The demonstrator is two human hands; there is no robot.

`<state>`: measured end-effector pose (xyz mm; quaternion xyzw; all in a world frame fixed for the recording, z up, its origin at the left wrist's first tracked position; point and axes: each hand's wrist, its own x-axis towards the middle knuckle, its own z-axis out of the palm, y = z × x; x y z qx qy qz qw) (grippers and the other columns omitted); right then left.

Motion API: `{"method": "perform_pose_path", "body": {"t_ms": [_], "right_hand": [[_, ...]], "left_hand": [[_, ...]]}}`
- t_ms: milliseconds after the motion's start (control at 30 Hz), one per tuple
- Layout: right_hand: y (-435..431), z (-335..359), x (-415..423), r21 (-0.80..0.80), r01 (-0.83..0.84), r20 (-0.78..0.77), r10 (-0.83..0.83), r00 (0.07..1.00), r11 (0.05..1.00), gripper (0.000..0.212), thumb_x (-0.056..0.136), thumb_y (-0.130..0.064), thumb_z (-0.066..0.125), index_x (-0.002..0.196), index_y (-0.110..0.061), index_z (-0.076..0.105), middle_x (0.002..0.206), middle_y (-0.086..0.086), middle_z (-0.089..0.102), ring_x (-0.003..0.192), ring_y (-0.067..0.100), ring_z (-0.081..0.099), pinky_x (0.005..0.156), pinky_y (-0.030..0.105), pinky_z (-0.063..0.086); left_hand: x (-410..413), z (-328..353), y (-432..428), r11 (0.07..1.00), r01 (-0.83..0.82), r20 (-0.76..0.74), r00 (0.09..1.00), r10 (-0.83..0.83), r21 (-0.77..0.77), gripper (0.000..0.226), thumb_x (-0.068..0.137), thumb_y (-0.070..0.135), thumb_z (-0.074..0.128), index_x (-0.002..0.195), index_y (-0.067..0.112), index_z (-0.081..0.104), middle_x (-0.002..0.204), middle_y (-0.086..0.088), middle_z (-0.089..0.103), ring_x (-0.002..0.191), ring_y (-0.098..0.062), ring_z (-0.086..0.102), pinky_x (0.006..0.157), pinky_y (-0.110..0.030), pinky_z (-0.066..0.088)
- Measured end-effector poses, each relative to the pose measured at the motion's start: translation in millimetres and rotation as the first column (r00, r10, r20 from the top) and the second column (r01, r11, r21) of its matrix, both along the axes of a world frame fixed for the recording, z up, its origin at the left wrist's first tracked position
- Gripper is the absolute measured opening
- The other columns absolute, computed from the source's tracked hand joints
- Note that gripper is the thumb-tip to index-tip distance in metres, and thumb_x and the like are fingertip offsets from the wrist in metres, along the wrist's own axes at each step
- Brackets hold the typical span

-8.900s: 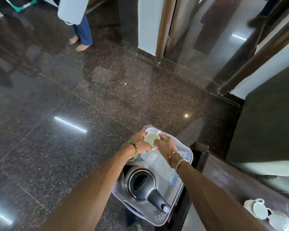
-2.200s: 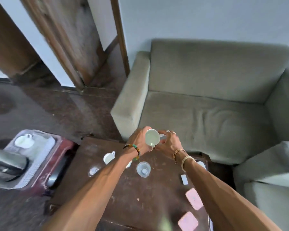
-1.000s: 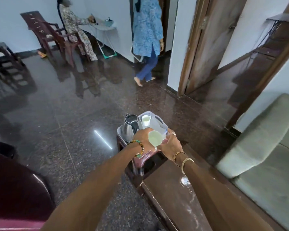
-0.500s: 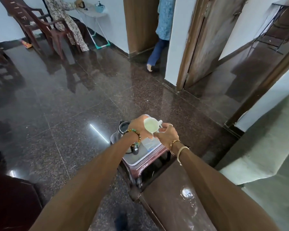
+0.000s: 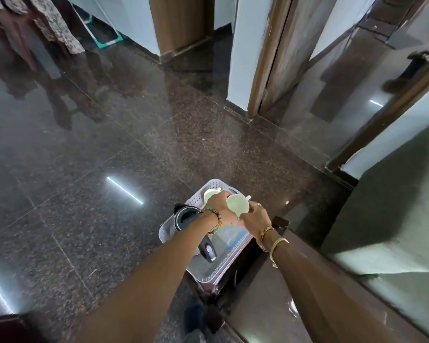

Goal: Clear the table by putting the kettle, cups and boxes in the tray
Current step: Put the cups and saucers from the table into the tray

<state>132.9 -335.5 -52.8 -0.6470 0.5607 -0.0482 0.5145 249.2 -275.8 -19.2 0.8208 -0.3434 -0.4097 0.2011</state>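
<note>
item 1, cup: pale, round, mouth turned toward my camera, small handle poking out at its upper right. it is held in the air over the far half of the tray, not resting on anything i can see.

item 2, left hand: fingers curled round the cup's left side, gripping it. beaded bracelet on the wrist.

item 3, right hand: fingers curled against the cup's right and lower side, holding it together with the left. bangles on the wrist.

item 4, tray: white, perforated rim, set on a low stand just beside the table's end.

item 5, second cup: pale, sits in the tray's far corner, partly hidden behind the left hand.

item 6, kettle: dark, lid opening facing up, stands in the tray's left side; its handle reaches toward me under the left forearm.

item 7, clear flat thing with a blue edge: lies in the tray below the hands; i cannot tell what it is.

item 8, table: dark brown, glossy, lower right of my feed.

item 9, sofa: grey-green, right of the table.

item 10, floor: dark polished stone with light streaks reflected in it.
</note>
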Motion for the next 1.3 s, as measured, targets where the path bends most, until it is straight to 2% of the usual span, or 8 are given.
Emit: {"method": "perform_pose_path", "body": {"t_ms": [200, 400, 600, 700, 833, 933, 1100, 1300], "right_hand": [[-22, -25, 31, 0.132, 0.094, 0.052, -0.101, 0.993, 0.987, 0.043, 0.071, 0.0, 0.054, 0.109, -0.013, 0.068, 0.099, 0.011, 0.072, 0.093, 0.027, 0.064, 0.088, 0.043, 0.053], [-50, -73, 47, 0.196, 0.032, -0.03, -0.027, 0.999, 0.98, 0.044, 0.068, -0.002, 0.047, 0.102, -0.018, 0.07, 0.093, 0.008, 0.07, 0.084, 0.023, 0.059, 0.076, 0.037, 0.053], [-63, -123, 52, 0.231, -0.003, -0.077, 0.021, 0.997, 0.973, 0.046, 0.073, 0.005, 0.047, 0.106, -0.018, 0.069, 0.09, 0.004, 0.069, 0.081, 0.021, 0.059, 0.068, 0.031, 0.051], [-67, -138, 59, 0.229, -0.041, -0.065, 0.057, 0.996, 0.972, 0.046, 0.075, 0.005, 0.048, 0.112, -0.017, 0.067, 0.092, 0.005, 0.067, 0.083, 0.02, 0.059, 0.057, 0.019, 0.046], [-74, -150, 66, 0.223, -0.059, -0.046, 0.071, 0.996, 0.973, 0.044, 0.076, 0.004, 0.051, 0.113, -0.015, 0.067, 0.098, 0.007, 0.071, 0.085, 0.019, 0.064, 0.054, 0.017, 0.048], [-81, -159, 67, 0.194, -0.115, -0.056, 0.128, 0.99, 0.974, 0.041, 0.077, 0.004, 0.052, 0.111, -0.013, 0.068, 0.097, 0.009, 0.072, 0.077, 0.016, 0.062, 0.048, 0.012, 0.044], [-88, -177, 70, 0.169, -0.145, -0.053, 0.156, 0.986, 0.975, 0.039, 0.081, 0.001, 0.057, 0.117, -0.012, 0.065, 0.102, 0.013, 0.071, 0.095, 0.029, 0.066, 0.079, 0.038, 0.058], [-85, -183, 69, 0.176, -0.107, -0.032, 0.115, 0.993, 0.978, 0.04, 0.083, 0.002, 0.058, 0.119, -0.014, 0.062, 0.106, 0.007, 0.071, 0.097, 0.027, 0.067, 0.067, 0.032, 0.057]], "left_hand": [[26, -37, -32, 0.998, -0.051, -0.092, 0.994, 0.055, 0.048, 0.074, 0.058, 0.008, 0.08, 0.126, 0.017, 0.053, 0.111, -0.003, 0.062, 0.096, -0.018, 0.06, 0.072, -0.026, 0.055], [34, -86, -52, 0.978, -0.091, -0.15, 0.981, 0.121, 0.189, 0.076, 0.064, 0.003, 0.072, 0.135, 0.013, 0.046, 0.119, -0.005, 0.055, 0.1, -0.02, 0.056, 0.079, -0.028, 0.053], [43, -128, -63, 0.943, -0.103, -0.243, 0.952, 0.185, 0.315, 0.088, 0.069, -0.001, 0.067, 0.148, 0.012, 0.031, 0.135, -0.011, 0.051, 0.122, -0.028, 0.051, 0.094, -0.034, 0.049], [44, -139, -67, 0.928, -0.116, -0.224, 0.953, 0.204, 0.354, 0.079, 0.07, 0.001, 0.067, 0.142, 0.009, 0.037, 0.115, -0.01, 0.054, 0.104, -0.027, 0.055, 0.079, -0.031, 0.048], [46, -146, -74, 0.917, -0.145, -0.217, 0.947, 0.238, 0.371, 0.055, 0.068, 0.0, 0.066, 0.118, 0.009, 0.046, 0.082, -0.003, 0.051, 0.073, -0.014, 0.05, 0.053, -0.024, 0.039], [48, -149, -80, 0.911, -0.172, -0.213, 0.94, 0.266, 0.376, 0.044, 0.066, 0.0, 0.065, 0.103, 0.008, 0.043, 0.078, -0.004, 0.051, 0.075, -0.017, 0.054, 0.059, -0.026, 0.043], [49, -161, -92, 0.912, -0.207, -0.195, 0.937, 0.289, 0.355, 0.033, 0.063, 0.0, 0.065, 0.092, 0.003, 0.05, 0.084, -0.009, 0.058, 0.074, -0.019, 0.058, 0.067, -0.028, 0.053], [47, -161, -94, 0.9, -0.22, -0.176, 0.937, 0.303, 0.377, 0.051, 0.07, -0.002, 0.065, 0.119, -0.004, 0.051, 0.111, -0.018, 0.063, 0.104, -0.03, 0.063, 0.084, -0.035, 0.054]]}}
